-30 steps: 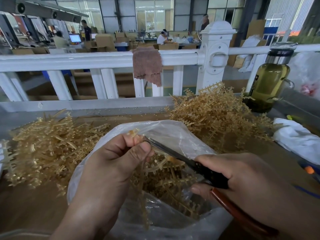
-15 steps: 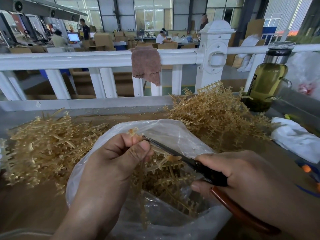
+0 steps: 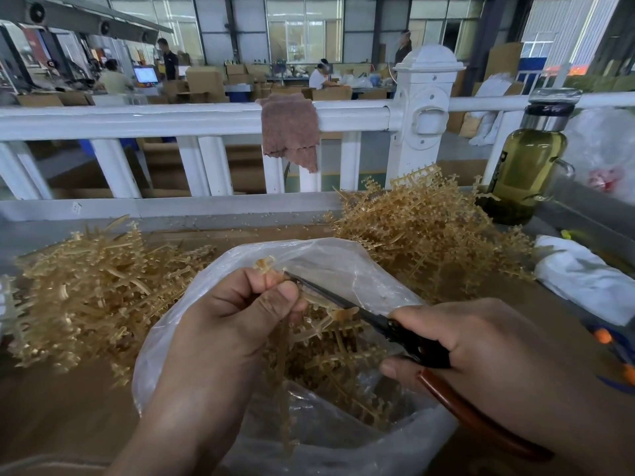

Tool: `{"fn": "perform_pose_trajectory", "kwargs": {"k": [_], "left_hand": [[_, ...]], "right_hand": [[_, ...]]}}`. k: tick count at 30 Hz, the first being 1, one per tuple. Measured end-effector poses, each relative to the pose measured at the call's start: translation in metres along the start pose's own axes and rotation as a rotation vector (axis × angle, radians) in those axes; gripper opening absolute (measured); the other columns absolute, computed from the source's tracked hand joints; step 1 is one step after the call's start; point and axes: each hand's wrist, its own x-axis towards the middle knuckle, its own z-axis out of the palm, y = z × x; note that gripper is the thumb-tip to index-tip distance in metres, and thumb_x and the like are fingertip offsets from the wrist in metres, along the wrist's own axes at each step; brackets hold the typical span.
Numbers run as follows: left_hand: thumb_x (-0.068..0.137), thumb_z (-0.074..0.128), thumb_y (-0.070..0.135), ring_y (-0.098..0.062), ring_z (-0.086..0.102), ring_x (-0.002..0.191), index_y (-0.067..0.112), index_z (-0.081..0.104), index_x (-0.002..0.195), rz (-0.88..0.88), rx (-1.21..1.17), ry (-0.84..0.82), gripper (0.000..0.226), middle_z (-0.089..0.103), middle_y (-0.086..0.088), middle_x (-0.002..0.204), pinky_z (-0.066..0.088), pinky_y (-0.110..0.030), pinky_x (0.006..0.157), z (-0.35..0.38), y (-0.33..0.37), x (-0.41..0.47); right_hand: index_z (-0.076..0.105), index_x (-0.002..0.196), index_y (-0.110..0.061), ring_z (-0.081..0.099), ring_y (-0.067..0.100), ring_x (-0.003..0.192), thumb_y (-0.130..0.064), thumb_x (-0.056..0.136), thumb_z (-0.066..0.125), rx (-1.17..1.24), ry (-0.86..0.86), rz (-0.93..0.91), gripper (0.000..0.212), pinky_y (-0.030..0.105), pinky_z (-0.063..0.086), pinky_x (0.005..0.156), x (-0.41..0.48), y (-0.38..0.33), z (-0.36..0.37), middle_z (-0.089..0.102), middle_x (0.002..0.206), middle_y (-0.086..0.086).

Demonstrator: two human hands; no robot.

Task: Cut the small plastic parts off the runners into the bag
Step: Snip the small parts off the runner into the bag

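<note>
My left hand pinches a tan plastic runner between thumb and fingers, over the open mouth of a clear plastic bag. My right hand grips scissors with dark blades and a red-brown handle. The blades lie along the runner just right of my left thumb, and whether they are apart is not clear. Inside the bag lie several tan runner pieces and small parts.
Tan runners are heaped on the brown table at left and at back right. A white railing with a brown cloth runs behind. A bottle of yellow-green liquid and a white cloth sit at right.
Both hands stay in nearly the same place. The scissors remain against the runner, and the view has shifted only slightly.
</note>
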Motion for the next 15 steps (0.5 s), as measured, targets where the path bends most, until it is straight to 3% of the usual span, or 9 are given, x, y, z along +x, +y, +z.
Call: {"fn": "perform_pose_trajectory", "kwargs": {"k": [6,11,15], "left_hand": [[0.091,0.064,0.019,0.0,0.064,0.056,-0.004,0.067,0.081,0.093,0.119,0.031,0.025,0.072,-0.001,0.065,0.044,-0.005,0.052,0.0063,0.0042,-0.0067],[0.076,0.067,0.029,-0.01,0.069,0.066,0.018,0.066,0.072,0.042,0.082,0.042,0.012,0.074,-0.008,0.074,0.052,-0.014,0.058,0.0037,0.0039,-0.0041],[0.076,0.067,0.03,-0.009,0.07,0.065,0.026,0.069,0.063,0.075,0.141,0.018,0.014,0.075,-0.007,0.072,0.051,-0.012,0.058,0.0056,0.0044,-0.0076]], "right_hand": [[0.053,0.081,-0.033,0.056,0.004,0.064,-0.074,0.082,0.047,0.04,-0.026,0.0,0.041,0.023,0.038,0.053,0.0019,0.001,0.0053,0.056,0.068,-0.014],[0.057,0.085,-0.034,0.057,0.004,0.066,-0.074,0.082,0.049,0.08,-0.023,0.003,0.042,0.023,0.04,0.054,0.0018,0.0013,0.0059,0.057,0.072,-0.015],[0.06,0.092,-0.035,0.059,0.002,0.069,-0.076,0.081,0.048,0.084,-0.032,0.006,0.045,0.022,0.042,0.055,0.0007,0.0003,0.0056,0.06,0.075,-0.016]]}}
